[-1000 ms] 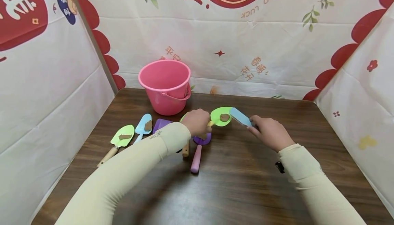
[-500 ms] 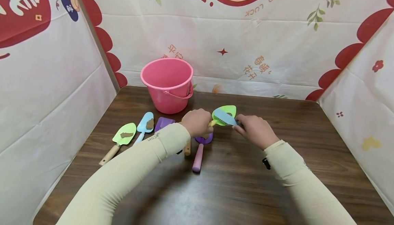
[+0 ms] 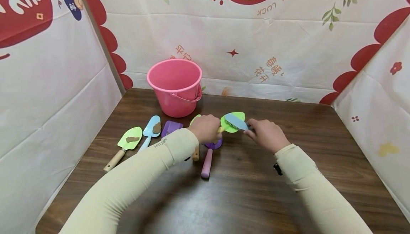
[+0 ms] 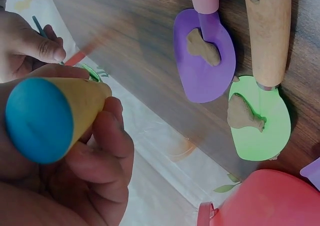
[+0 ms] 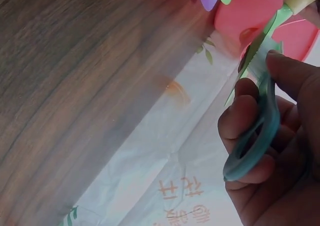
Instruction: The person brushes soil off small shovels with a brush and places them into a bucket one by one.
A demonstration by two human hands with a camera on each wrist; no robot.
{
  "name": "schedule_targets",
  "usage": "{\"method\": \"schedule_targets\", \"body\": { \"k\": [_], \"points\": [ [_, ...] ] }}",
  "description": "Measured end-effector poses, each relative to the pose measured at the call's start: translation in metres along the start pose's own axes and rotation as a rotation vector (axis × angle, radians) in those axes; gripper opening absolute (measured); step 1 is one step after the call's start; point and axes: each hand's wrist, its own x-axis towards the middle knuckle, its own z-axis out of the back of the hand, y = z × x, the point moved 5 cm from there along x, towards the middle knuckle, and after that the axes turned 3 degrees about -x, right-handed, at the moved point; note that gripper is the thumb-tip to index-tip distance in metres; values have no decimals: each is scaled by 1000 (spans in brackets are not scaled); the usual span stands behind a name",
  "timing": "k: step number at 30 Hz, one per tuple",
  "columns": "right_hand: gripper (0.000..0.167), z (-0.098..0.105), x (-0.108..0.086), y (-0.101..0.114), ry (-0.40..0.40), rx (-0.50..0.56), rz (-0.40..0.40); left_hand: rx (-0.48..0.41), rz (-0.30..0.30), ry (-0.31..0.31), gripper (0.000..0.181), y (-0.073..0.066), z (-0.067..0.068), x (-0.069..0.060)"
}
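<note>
My left hand (image 3: pixel 206 129) grips a small green toy trowel (image 3: pixel 239 115) by its yellow handle (image 4: pixel 82 103) with a blue end, holding it above the table. My right hand (image 3: pixel 268 135) holds a light blue brush (image 3: pixel 235 121) by its looped handle (image 5: pixel 270 118). The brush head lies over the trowel's blade, bristles facing it, and hides whatever lump is there. Below my left hand, a purple trowel (image 4: pixel 220 75) with a pink handle and a green trowel (image 4: pixel 275 131) with a wooden handle each carry a brown lump.
A pink bucket (image 3: pixel 174 100) stands at the back left of the wooden table (image 3: pixel 243 198). Left of my left hand lie a green trowel (image 3: pixel 134 134), a blue trowel (image 3: pixel 151 125) and a purple trowel (image 3: pixel 171 126). Printed cloth (image 3: pixel 153 42) hangs behind and at both sides.
My right hand has moved left, bringing the brush from the blade's far edge to over its middle. The held trowel has tilted slightly. My left hand has stayed almost in place.
</note>
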Motion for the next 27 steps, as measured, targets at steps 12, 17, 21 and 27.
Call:
{"method": "schedule_targets", "body": {
  "k": [12, 17, 21, 27],
  "points": [
    [19, -8, -5, -47, -11, -24, -103, 42, 8, 50, 22, 5, -8, 1],
    [21, -11, -9, -70, 1, -3, -161, 41, 11, 15, 23, 8, -7, 1],
    [24, -11, -9, -70, -8, 15, -162, 37, 9, 16, 22, 8, -8, 3],
    [24, -4, -7, -38, -30, 38, -88, 16, 4, 31, 20, 6, -9, 4]
  ]
}}
